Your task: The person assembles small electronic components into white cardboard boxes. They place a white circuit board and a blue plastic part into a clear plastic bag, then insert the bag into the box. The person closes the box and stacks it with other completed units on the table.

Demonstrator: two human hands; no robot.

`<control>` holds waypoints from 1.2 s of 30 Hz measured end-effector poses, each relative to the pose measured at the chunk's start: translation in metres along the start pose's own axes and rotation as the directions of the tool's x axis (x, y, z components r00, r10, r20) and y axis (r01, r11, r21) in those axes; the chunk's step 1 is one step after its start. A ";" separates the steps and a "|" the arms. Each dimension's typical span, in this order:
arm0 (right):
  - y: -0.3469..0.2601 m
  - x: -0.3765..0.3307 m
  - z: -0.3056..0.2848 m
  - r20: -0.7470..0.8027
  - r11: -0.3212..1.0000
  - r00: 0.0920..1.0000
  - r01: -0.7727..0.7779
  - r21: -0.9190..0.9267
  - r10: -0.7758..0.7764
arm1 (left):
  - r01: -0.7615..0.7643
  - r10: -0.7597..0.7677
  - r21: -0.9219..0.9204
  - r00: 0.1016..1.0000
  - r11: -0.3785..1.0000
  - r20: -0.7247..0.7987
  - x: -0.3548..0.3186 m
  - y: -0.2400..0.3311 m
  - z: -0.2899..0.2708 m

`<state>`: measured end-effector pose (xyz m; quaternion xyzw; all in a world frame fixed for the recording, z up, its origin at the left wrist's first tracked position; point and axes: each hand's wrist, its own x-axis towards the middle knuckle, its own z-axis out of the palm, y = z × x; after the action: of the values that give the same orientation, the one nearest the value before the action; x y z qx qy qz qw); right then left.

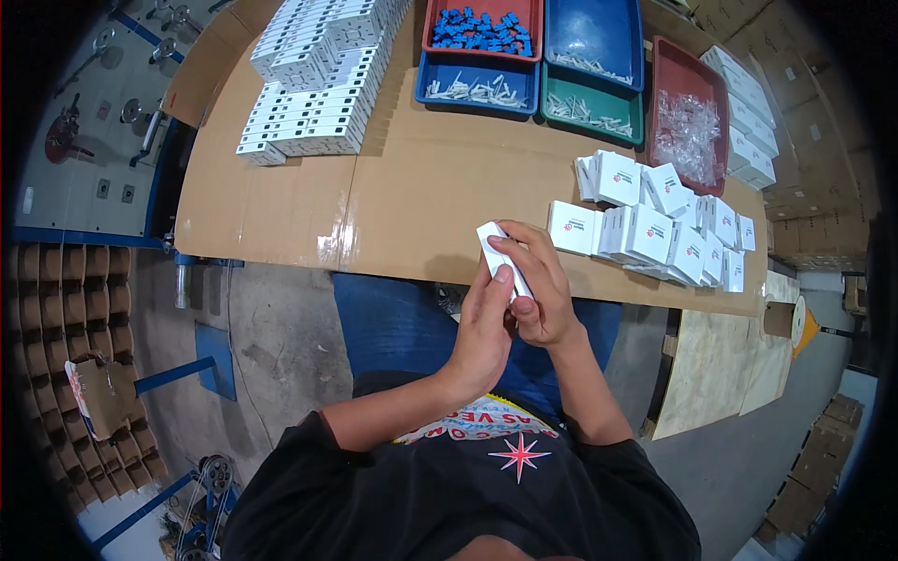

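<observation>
A small white box (494, 249) is held between both hands, just off the near edge of the cardboard-covered table. My left hand (481, 335) is closed round its lower left side, thumb pressed along it. From the right, my right hand (544, 285) grips the same box, its fingers bent over the upper part. Much of the box's face is hidden by fingers. To the right of my hands lies a loose pile of flat white boxes (649, 233), some leaning on each other.
At the far left of the table (271, 210) stand stacked white boxes (313, 117). Trays hold blue parts (479, 34), small white pieces (477, 91) and clear plastic bags (687, 136). More white cartons (748, 117) line the right edge. A cardboard divider rack (70, 309) is at left.
</observation>
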<state>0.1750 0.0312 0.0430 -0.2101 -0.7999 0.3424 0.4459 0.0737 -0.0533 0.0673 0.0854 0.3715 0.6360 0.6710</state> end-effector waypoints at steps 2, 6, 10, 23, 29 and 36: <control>-0.001 0.001 0.001 0.007 1.000 1.000 -0.001 0.015 0.001 | -0.010 0.010 -0.006 1.000 1.000 0.003 -0.001 -0.002 -0.003; 0.005 -0.001 0.001 0.030 0.993 0.999 -0.042 0.111 0.039 | -0.077 0.077 0.084 0.997 0.993 0.010 0.002 0.000 -0.003; -0.005 0.004 -0.002 -0.013 0.915 0.957 -0.274 0.298 0.291 | -0.431 0.357 0.365 0.899 0.825 0.254 0.018 0.009 -0.014; -0.028 0.008 0.012 0.070 0.656 0.853 -0.449 0.607 0.518 | -0.733 0.491 0.596 0.671 0.327 0.556 0.047 0.016 -0.045; -0.039 0.016 0.007 0.253 0.441 0.728 -0.614 0.655 0.637 | -0.749 0.407 0.663 0.601 -0.016 0.688 0.052 0.035 -0.059; -0.039 0.012 0.017 0.261 0.461 0.748 -0.603 0.651 0.610 | -0.741 0.445 0.666 0.624 0.079 0.642 0.054 0.036 -0.066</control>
<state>0.1535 0.0064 0.0719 -0.2959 -0.4772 0.7531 0.3430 0.0006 -0.0213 0.0214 0.6638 0.4844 0.5225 0.2275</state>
